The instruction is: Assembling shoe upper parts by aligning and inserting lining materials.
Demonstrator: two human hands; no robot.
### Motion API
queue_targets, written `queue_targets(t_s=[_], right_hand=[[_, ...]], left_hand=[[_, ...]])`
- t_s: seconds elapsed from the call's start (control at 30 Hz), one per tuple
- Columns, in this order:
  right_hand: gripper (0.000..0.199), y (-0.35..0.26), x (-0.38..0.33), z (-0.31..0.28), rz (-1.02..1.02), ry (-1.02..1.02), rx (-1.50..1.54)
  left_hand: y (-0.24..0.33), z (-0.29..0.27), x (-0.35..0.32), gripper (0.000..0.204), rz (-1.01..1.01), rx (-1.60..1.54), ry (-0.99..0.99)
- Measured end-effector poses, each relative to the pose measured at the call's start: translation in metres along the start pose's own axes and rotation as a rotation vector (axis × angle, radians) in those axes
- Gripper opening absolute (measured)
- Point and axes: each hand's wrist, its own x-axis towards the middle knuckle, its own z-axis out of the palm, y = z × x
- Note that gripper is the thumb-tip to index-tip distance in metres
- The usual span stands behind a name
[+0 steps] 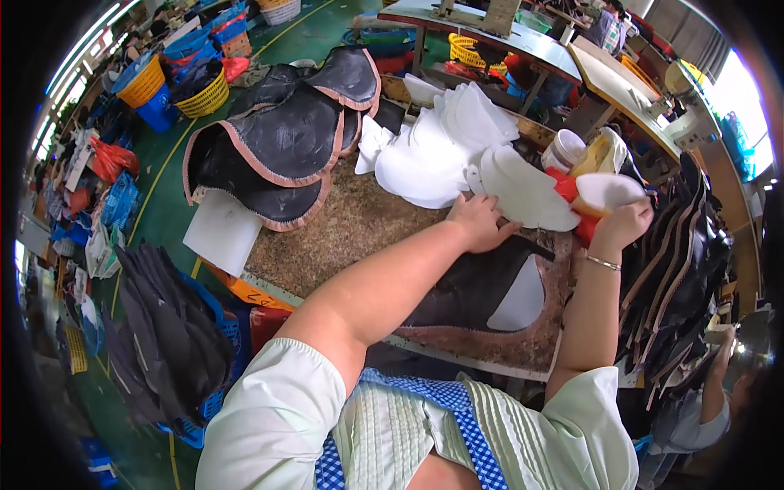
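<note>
My left hand (pixel 482 222) lies with fingers spread at the near edge of the white cut-out pieces (pixel 433 159), against a greyish-white rounded piece (pixel 527 192). Under that forearm a black flat piece (pixel 469 286) rests on the worn brown work board (pixel 327 237); a pale patch (pixel 521 300) covers part of its right end. Raised at the board's right side, my right hand (pixel 627 222) pinches the edge of a white oval piece (pixel 608 192), which shows orange-yellow along its lower side. The fingertips behind it are partly hidden.
Black pieces with pinkish borders (pixel 286 139) overlap at the board's far left, beside a white sheet (pixel 223 231). A white tub (pixel 563 149) stands far right. More black pieces (pixel 674 253) hang at the right, others (pixel 167 335) fill a blue basket at the left.
</note>
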Motion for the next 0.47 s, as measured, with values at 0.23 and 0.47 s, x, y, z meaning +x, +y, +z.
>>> queue_targets(t_s=[0.23,0.47], right_hand=[[0.017,-0.088,-0.105,0.006,0.602,-0.383,0.445],[0.022,-0.081,-0.209,-0.041,0.48,-1.228,-0.094]], left_hand=[[0.0,-0.038,-0.044,0.068,0.23,-0.826,0.338],[-0.042,-0.064,-0.219,0.032,-0.319,-1.149,0.146]])
